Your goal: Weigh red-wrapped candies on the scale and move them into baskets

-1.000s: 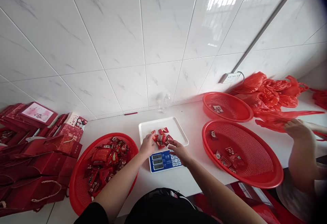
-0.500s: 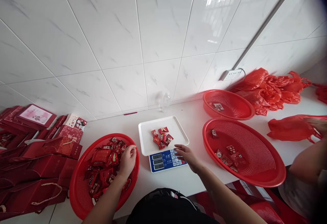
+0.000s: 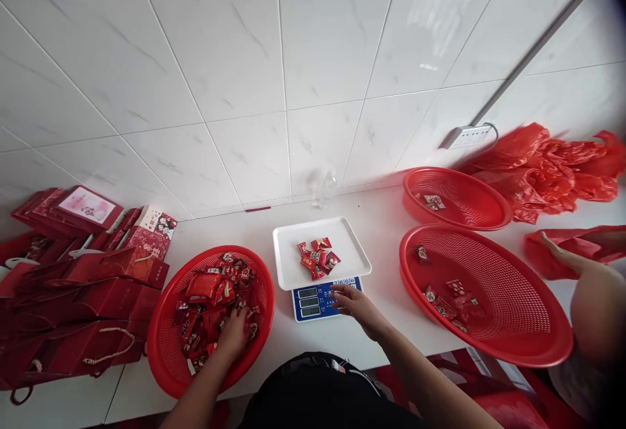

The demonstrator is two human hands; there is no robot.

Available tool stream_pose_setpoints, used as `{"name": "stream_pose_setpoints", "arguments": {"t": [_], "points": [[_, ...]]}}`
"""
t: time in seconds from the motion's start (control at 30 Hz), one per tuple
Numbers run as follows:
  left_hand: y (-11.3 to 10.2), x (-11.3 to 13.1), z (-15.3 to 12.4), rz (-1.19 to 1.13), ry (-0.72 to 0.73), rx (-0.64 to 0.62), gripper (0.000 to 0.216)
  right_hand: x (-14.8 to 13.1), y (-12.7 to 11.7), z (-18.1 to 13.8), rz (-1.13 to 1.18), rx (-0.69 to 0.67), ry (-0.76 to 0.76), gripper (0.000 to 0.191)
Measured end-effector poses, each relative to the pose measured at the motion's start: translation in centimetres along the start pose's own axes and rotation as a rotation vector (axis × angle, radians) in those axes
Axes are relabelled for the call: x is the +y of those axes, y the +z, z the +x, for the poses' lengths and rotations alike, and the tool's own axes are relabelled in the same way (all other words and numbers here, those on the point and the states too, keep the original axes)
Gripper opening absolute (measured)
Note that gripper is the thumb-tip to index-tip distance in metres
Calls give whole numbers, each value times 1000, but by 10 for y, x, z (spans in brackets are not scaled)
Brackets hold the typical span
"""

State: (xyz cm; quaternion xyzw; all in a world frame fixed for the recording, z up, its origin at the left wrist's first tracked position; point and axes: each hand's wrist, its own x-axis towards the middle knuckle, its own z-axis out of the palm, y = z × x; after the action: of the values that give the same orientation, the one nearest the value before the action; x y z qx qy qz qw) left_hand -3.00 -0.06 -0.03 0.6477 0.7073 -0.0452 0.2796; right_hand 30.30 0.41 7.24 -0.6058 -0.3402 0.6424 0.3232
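My left hand (image 3: 236, 334) is down inside a red plastic basket (image 3: 264, 269), its partly visible fingers reaching among red-wrapped candies (image 3: 204, 285). I see nothing clearly gripped in it. Over the blue keypad of a digital scale (image 3: 309, 303) hovers my right hand (image 3: 360, 308), open, fingers apart and holding nothing; whether it touches the keys I cannot tell. The scale's white tray (image 3: 288, 246) bears a small pile of wrapped candies (image 3: 317, 259) near its middle.
Stacked red gift boxes (image 3: 117, 298) stand at the left. To the right are a large red basket (image 3: 528, 298) and a smaller one (image 3: 482, 197), each with some sweets. Red plastic bags (image 3: 548, 168) lie behind, near a power strip (image 3: 469, 135). Another person's arm (image 3: 594, 292) reaches in from the right.
My left hand has dropped from above the basket's right side down into the candies. My right hand stays over the scale's keypad. The view has shifted slightly left.
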Motion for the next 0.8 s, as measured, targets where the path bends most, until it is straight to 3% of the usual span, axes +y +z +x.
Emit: {"name": "stream_pose_setpoints", "arguments": {"t": [0.2,0.4,0.5,0.63,0.73,0.8], "points": [[-12,-5,3,-589,-168,102,39,7,2,-1,-90,-38,5,35],[-34,-8,-3,-916,-210,101,35,25,-3,3,-134,-48,40,38],[-45,-5,5,-792,-197,154,31,22,-1,3,-130,-53,46,40],[-52,10,30,-342,12,300,47,14,6,3,-135,-63,55,42],[-44,24,43,-49,70,155,65,12,9,3,-140,-77,64,43],[-35,30,44,82,83,80,60,13,9,3,-138,-88,57,44]]}}
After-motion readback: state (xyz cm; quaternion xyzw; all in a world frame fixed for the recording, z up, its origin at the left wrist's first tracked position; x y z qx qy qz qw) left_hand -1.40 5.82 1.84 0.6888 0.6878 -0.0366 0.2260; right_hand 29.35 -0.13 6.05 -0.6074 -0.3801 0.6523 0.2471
